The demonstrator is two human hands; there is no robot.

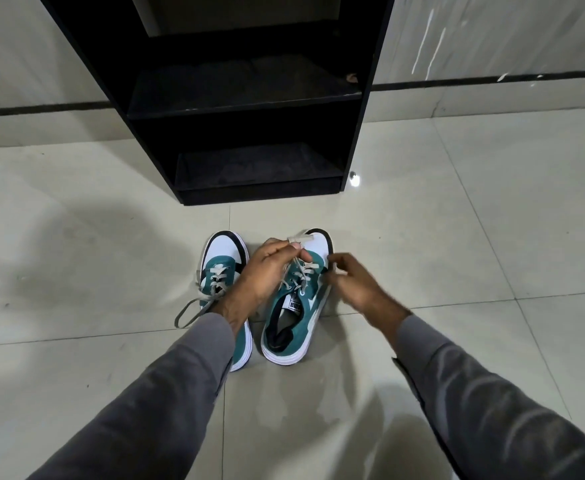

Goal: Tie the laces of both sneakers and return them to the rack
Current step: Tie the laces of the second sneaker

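Two teal-and-white sneakers stand side by side on the floor, toes pointing toward the rack. The left sneaker [222,268] has loose grey laces trailing off to its left. Above the right sneaker [301,306], my left hand [267,268] pinches one end of its lace [301,271] and lifts it over the toe. My right hand [350,282] pinches the other lace end beside the shoe's right edge. My left forearm hides the left sneaker's heel.
A black shoe rack [249,102] stands just beyond the sneakers, its low shelves dark and open toward me. Pale glossy floor tiles [457,220] spread on all sides. A wall with a dark skirting strip runs behind the rack.
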